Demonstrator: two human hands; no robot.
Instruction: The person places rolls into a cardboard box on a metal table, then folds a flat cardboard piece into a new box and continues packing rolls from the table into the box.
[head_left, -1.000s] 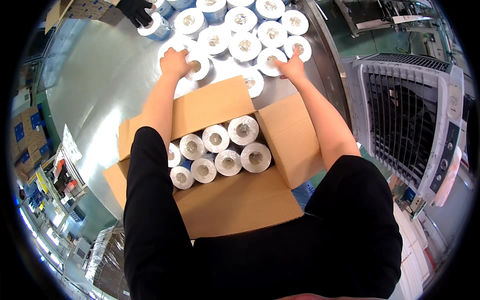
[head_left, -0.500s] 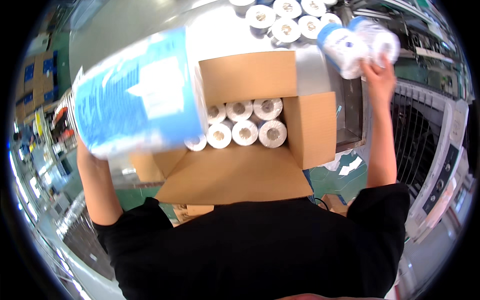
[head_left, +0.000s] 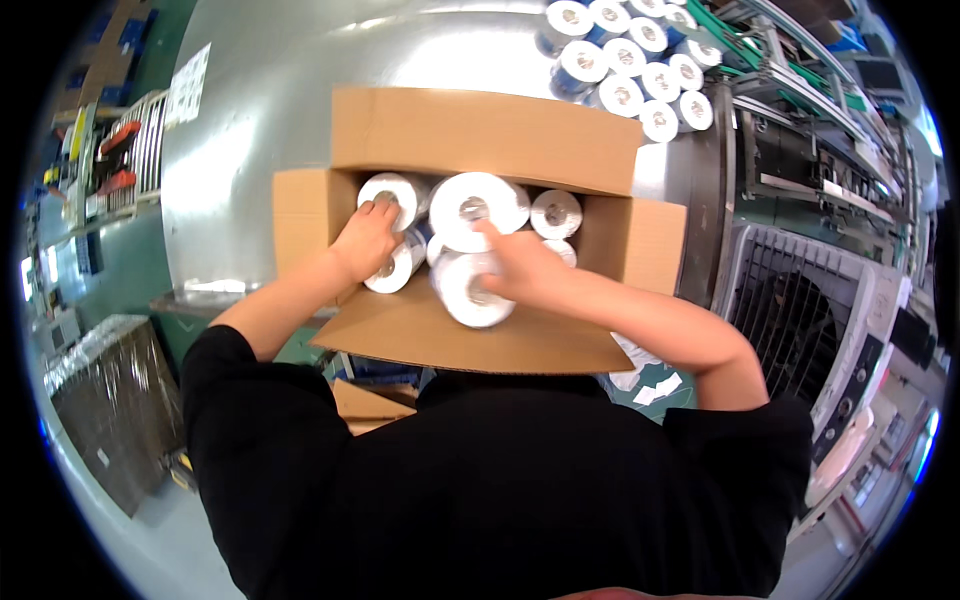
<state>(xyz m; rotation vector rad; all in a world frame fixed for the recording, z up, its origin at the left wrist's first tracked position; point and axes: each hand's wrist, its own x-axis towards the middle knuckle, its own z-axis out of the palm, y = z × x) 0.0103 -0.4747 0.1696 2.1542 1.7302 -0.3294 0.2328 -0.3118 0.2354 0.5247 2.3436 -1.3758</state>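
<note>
An open cardboard box (head_left: 480,130) stands before me with its flaps spread. White rolls with hollow cores stand upright inside it, among them a roll (head_left: 557,214) at the right. At the box's left end, my left hand (head_left: 368,240) has its fingertips in the core of a white roll (head_left: 391,196). A second roll (head_left: 396,268) lies just below these fingers. My right hand (head_left: 525,265) grips two larger-looking rolls, a far roll (head_left: 465,190) and a near roll (head_left: 468,305), by their cores. They stand higher than the others and hide part of the box's middle.
A group of similar rolls (head_left: 625,58) with blue sides stands at the back right of the metal table (head_left: 260,60). Machine rails (head_left: 800,85) and a white-framed grille (head_left: 790,300) line the right side. A film-wrapped stack (head_left: 115,405) stands at the lower left.
The large blue-and-white wrapped item at my left is gone from view, and my left hand has moved right into the box. My right hand has brought two rolls from the right over the box.
</note>
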